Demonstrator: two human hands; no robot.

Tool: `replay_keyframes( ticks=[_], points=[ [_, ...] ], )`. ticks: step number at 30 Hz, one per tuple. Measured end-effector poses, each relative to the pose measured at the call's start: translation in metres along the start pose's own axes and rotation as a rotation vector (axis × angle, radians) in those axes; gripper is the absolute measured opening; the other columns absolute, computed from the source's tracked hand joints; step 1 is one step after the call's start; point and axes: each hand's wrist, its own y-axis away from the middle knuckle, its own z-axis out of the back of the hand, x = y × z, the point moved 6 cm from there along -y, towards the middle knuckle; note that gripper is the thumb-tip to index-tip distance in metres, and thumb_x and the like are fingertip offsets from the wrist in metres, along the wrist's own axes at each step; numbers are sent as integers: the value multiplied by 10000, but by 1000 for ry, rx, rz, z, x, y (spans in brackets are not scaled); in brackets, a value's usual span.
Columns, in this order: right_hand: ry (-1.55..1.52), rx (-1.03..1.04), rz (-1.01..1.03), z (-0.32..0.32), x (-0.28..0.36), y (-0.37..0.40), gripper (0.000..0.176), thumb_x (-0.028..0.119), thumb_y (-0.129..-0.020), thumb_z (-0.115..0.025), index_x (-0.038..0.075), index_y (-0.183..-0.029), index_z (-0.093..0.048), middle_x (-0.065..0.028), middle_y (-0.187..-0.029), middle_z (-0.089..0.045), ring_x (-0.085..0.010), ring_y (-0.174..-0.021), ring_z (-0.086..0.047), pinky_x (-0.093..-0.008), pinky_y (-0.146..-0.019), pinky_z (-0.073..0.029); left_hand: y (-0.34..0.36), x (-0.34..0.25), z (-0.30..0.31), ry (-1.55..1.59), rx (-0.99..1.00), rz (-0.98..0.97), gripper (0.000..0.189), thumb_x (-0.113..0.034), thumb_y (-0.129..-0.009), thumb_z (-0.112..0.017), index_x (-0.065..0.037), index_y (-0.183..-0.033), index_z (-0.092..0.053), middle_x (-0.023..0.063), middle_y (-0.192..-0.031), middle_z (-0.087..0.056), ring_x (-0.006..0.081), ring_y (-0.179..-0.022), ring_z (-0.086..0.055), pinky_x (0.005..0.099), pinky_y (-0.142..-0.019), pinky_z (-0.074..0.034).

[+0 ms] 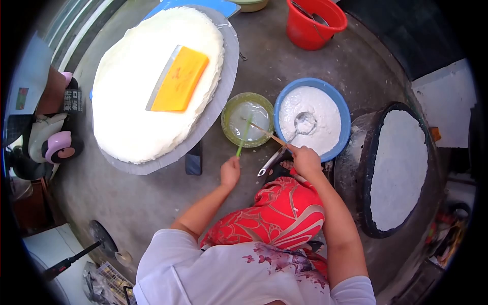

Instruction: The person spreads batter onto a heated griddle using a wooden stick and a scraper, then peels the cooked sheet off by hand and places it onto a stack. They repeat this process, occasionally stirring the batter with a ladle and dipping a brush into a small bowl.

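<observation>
My left hand (230, 172) is closed around a thin green stick-like tool (243, 139), its far end over the green bowl (226, 127) of cloudy liquid. My right hand (306, 160) grips a slim wooden stick (269, 133) that slants into the same bowl, where the two tips come near each other. Their exact kinds are too fine to make out. Just beyond my right hand stands a blue basin (346, 119) of white batter. A metal ladle (305, 123) rests in it, its handle leaning out over the rim past my right hand.
At left, a thick round white stack (132, 81) on a grey board (230, 66) carries a yellow scraper (182, 79). A phone (193, 160) lies on the floor. On the right is a black-rimmed griddle (367, 178) with a white layer (399, 162). A red bucket (310, 33) stands behind.
</observation>
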Motion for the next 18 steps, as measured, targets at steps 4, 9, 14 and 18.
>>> replay_keyframes(
  ticks=[4, 9, 14, 18],
  points=[
    [134, -250, 101, 14, 5, 12, 378, 228, -705, -657, 223, -1075, -580, -120, -777, -540, -299, -785, -565, -388, -680, -462, 5, -2, -5, -75, 73, 57, 229, -206, -846, -490, -13, -845, -613, 229, -768, -582, 413, -753, -554, 449, -666, -453],
    [86, -302, 65, 17, -37, 45, 347, 179, -734, -615, 230, -1076, -587, -124, -773, -553, -304, -772, -568, -386, -663, -464, -33, 36, -18, -166, -11, 4, 239, -224, -851, -477, -19, -860, -599, 234, -729, -574, 429, -727, -545, 467, -650, -448],
    [-655, -463, -47, -21, -119, 63, 369, 108, -834, -513, 177, -1197, -517, -92, -703, -602, -183, -570, -555, -279, -526, -450, -16, -2, -11, -370, 72, -44, 322, -230, -825, -505, -16, -1064, -539, 223, -1005, -541, 398, -979, -487, 466, -803, -405],
    [-1270, -446, -385, -43, -149, 64, 393, 95, -893, -437, 113, -1284, -406, -34, -708, -579, -50, -513, -487, -181, -447, -399, -2, -88, 6, -303, 162, -489, 477, -187, -769, -570, -5, -1192, -444, 173, -1234, -395, 375, -1194, -288, 491, -945, -269]
  ],
)
